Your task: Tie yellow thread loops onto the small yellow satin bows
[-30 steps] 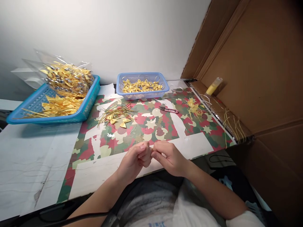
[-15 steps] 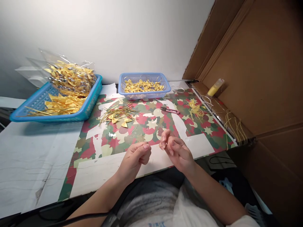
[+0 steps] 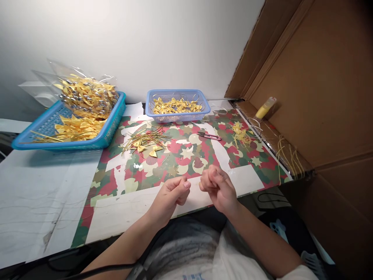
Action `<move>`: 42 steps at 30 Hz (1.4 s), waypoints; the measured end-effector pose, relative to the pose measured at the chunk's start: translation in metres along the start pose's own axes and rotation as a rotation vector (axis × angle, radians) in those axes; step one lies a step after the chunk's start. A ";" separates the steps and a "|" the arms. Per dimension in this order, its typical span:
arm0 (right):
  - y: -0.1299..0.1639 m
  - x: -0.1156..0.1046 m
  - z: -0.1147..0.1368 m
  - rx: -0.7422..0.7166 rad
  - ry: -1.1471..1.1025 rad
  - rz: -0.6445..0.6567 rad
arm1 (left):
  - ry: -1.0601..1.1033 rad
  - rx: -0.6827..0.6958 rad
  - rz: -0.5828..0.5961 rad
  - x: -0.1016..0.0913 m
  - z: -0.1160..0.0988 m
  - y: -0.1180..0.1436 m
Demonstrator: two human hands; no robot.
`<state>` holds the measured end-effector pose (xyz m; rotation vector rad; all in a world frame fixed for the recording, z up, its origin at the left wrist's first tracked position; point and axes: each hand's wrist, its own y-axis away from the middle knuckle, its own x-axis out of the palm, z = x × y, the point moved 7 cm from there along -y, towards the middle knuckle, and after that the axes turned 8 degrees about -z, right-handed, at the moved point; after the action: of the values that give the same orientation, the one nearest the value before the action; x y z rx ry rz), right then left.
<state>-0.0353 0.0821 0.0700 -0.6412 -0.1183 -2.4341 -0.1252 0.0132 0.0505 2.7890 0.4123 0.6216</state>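
Note:
My left hand (image 3: 171, 196) is closed, thumb pressed over curled fingers, above the front edge of the table; what it holds is hidden. Close by on its right, my right hand (image 3: 220, 188) is closed too, thumb against the bent forefinger. A fine yellow thread showed at its fingertips a moment ago and is now out of sight inside the grip. A small gap separates the two fists. Beyond them lie a yellow ribbon bow (image 3: 155, 151), a second yellow bow (image 3: 139, 146) and a pile of gold twist ties (image 3: 148, 136).
A blue basket (image 3: 115, 126) at left carries loose yellow bows and a clear bag (image 3: 87, 93) of bows. Finished-looking bows with ties fill a lilac basket (image 3: 178, 117) at the back. Pink thread snips (image 3: 210, 136), tangled yellow thread (image 3: 241, 135) and a yellow spool (image 3: 265, 109) are further right.
The fingers of my right hand have curled in from a loose pinch to a fist, covering the thread. My left hand has shifted slightly right.

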 end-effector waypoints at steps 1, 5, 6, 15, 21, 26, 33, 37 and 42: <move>0.001 -0.002 -0.001 -0.036 0.046 -0.016 | -0.039 0.020 -0.015 -0.001 0.000 0.000; 0.007 -0.008 -0.001 -0.163 0.292 -0.052 | -0.162 0.090 -0.043 -0.001 -0.002 0.000; 0.008 -0.009 0.001 -0.186 0.365 -0.050 | -0.169 0.102 -0.043 -0.001 -0.003 0.000; 0.006 0.006 0.013 -0.186 0.764 0.195 | -0.236 0.186 -0.067 -0.004 -0.014 0.002; 0.009 0.008 -0.001 -0.115 0.991 0.320 | -0.224 0.217 -0.089 -0.006 -0.018 0.004; 0.010 0.015 -0.007 -0.079 0.903 0.397 | -0.211 0.200 -0.102 -0.010 -0.016 0.003; 0.011 0.009 -0.009 -0.039 0.390 0.290 | -0.245 0.196 -0.124 -0.015 -0.014 0.003; 0.011 0.010 -0.017 0.105 -0.021 0.271 | -0.466 0.284 -0.116 -0.009 -0.020 0.006; 0.014 0.020 -0.020 0.281 -0.269 0.284 | -0.758 0.567 -0.115 0.002 -0.034 0.017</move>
<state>-0.0493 0.0557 0.0610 -0.7937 -0.4400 -2.0028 -0.1348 0.0046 0.0867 3.1787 0.6343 -0.6827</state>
